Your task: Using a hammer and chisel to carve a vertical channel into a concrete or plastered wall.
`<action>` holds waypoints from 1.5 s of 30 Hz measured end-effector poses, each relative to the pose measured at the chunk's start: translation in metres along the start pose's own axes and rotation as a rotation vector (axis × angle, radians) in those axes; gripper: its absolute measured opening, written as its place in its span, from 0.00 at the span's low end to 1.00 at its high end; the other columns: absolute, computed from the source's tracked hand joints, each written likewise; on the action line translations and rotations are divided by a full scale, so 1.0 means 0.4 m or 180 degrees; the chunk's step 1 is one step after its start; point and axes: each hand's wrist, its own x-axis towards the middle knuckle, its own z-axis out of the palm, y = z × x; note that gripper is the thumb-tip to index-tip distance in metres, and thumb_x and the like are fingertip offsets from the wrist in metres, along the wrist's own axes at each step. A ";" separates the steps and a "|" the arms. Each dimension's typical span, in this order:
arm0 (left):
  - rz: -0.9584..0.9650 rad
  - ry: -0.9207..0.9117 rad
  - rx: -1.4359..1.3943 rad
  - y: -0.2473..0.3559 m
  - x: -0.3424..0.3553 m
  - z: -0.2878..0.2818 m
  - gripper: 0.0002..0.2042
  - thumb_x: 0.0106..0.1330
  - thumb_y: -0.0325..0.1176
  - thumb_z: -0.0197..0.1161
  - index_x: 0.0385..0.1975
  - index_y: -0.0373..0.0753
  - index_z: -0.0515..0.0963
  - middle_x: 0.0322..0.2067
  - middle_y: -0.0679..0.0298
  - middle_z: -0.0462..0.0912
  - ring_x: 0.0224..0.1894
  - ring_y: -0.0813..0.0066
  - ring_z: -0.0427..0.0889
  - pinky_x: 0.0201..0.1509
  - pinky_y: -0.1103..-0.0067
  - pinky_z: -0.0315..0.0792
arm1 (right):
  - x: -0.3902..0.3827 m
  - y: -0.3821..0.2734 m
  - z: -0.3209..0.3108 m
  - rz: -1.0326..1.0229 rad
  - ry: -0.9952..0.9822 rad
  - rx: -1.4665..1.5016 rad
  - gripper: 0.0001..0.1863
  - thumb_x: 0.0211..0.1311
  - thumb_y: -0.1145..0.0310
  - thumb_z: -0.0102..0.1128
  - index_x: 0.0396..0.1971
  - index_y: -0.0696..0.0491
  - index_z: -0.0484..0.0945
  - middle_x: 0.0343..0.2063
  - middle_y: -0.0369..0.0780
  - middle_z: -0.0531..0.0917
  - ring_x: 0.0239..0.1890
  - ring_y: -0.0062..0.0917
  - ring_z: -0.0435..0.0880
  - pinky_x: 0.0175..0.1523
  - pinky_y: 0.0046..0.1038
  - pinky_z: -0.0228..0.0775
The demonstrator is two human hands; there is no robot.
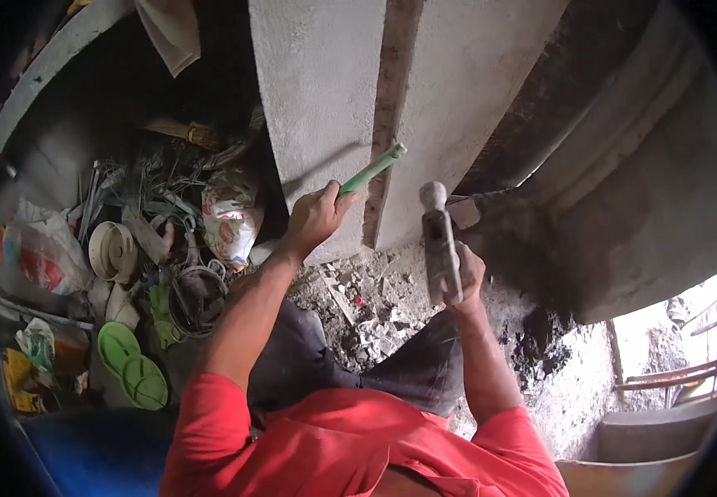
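My left hand (317,219) is closed around a green chisel (371,174), which slants up to the right in front of a pale plastered wall (321,91). Its upper end lies over the edge of a narrow groove (393,83) cut down that wall; whether it touches the wall I cannot tell. To the right, my right hand (469,275) grips a ball-peen hammer (439,244), raised with the rounded peen upward. Most of the hammer's handle is hidden behind its head and my fingers. A gap separates hammer and chisel.
Broken rubble (366,311) covers the floor between my knees. Left of me lie green slippers (132,364), a white bucket (112,251), a printed plastic sack (230,224) and other clutter. A large curved grey surface (640,182) bounds the right side.
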 end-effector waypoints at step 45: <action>-0.0191 0.0276 -0.0145 0.076 0.103 -0.059 0.17 0.72 0.44 0.59 0.28 0.36 0.68 0.16 0.49 0.74 0.21 0.46 0.80 0.21 0.62 0.70 | 0.023 -0.024 0.021 0.0529 -0.0016 -0.0002 0.22 0.59 0.55 0.67 0.35 0.62 0.77 0.21 0.48 0.79 0.26 0.34 0.83 0.35 0.32 0.74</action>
